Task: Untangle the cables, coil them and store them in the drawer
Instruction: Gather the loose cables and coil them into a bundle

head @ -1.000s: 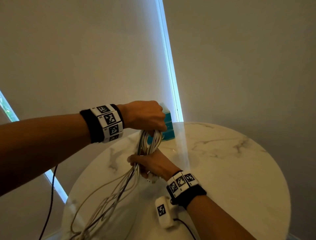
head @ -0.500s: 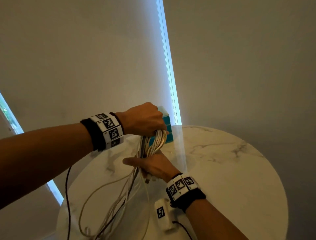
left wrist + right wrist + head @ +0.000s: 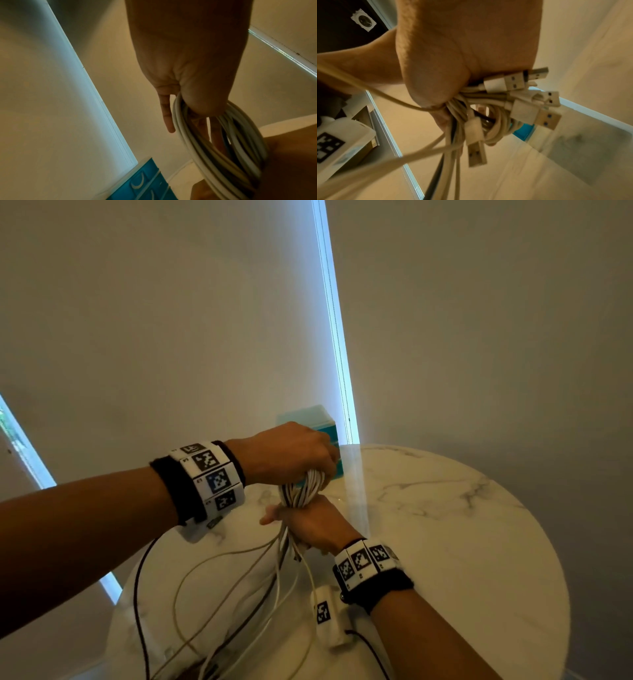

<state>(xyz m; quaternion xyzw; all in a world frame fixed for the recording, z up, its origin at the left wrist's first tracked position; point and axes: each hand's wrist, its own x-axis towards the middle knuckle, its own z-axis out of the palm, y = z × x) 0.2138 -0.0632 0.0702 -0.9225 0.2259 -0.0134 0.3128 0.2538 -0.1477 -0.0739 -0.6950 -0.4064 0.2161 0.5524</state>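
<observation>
White cables (image 3: pixel 301 491) hide the left hand's (image 3: pixel 287 453) fingertips.

The worktop (image 3: pixel 462 542) was round, white marble with grey veins, standing close to pale blinds. At its far edge, beside the bright gap between the blinds, sat a teal drawer box (image 3: pixel 320 424), partly hidden by a hand. On the near left part of the top lay loose strands of cables (image 3: pixel 219 607), mostly white with one dark, trailing toward the near edge. Whether they all touched the surface could not be told.
</observation>
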